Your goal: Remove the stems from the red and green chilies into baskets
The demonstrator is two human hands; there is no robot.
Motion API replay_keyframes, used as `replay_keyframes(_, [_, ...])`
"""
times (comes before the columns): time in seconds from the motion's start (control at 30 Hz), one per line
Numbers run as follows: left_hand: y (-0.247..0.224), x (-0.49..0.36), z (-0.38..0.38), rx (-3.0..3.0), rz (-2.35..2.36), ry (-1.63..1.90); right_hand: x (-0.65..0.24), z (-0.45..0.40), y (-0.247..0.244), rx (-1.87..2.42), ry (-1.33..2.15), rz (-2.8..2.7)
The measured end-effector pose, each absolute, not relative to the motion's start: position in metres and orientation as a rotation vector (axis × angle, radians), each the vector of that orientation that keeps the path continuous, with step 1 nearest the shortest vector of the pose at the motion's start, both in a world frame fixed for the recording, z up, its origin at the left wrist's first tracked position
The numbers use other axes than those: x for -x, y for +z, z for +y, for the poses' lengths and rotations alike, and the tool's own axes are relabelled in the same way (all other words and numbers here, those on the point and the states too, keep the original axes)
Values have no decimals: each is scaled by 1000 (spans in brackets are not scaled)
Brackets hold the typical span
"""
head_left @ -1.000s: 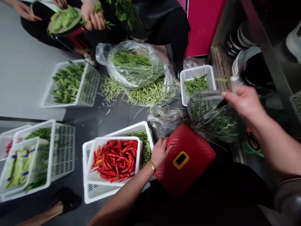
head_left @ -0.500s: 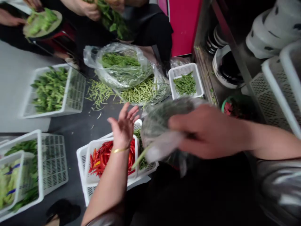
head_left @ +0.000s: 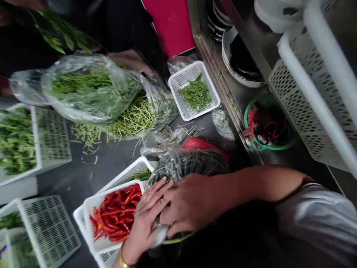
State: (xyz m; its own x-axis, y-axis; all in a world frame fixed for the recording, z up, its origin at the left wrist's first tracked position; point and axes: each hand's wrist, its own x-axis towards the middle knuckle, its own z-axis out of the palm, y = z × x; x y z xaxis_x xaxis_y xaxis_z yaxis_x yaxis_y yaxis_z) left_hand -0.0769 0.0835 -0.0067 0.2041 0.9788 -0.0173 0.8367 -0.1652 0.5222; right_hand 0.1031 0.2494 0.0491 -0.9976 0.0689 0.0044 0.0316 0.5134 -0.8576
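Note:
A clear plastic bag [head_left: 192, 160] of dark green vegetables stands right in front of me. My left hand [head_left: 147, 216], with a gold bracelet at the wrist, holds the bag's near left side, its fingers laid along the plastic. Over it comes my right hand [head_left: 192, 203], knuckles up and fingers curled down onto the bag. The two hands touch, and the right one partly hides the left fingertips. A whitish translucent piece [head_left: 160, 236] shows below the fingers, beside a thin green stem [head_left: 178, 240]. Red chillies [head_left: 118, 212] fill a white basket [head_left: 93, 243] left of my left hand.
A large open bag of greens [head_left: 92, 100] lies ahead, by cut stems [head_left: 134, 119]. Beyond my bag is a small white basket [head_left: 182, 113] with leaves. At right are a green colander [head_left: 260, 147] and stacked white baskets [head_left: 290, 93]. Another person's dark clothing [head_left: 125, 26] shows behind.
My left hand has come down from the air onto the bag. My right hand has moved left and down to meet it. The view has swung to the right.

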Motion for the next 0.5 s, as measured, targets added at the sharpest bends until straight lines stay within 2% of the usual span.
replay_keyframes(0.07, [-2,76,88,-2109,1661,461,-132,305,36,-65,1613,-2591])
replay_keyframes(0.1, [-2,75,88,-2121,1659,461,-137,333,21,-4,1647,-2531])
replay_keyframes(0.2, [-5,71,87,-2123,1675,472,-117,411,-55,550,1516,-2550])
replay_keyframes(0.3, [-7,69,84,-2085,1744,484,-75,455,-152,1134,1132,-3009])
replay_keyframes(0.4, [-7,69,80,-2028,1775,469,-45,457,-235,1183,1035,-3203])
replay_keyframes(0.5, [-9,71,75,-1954,1785,431,-33,438,-294,922,985,-3384])
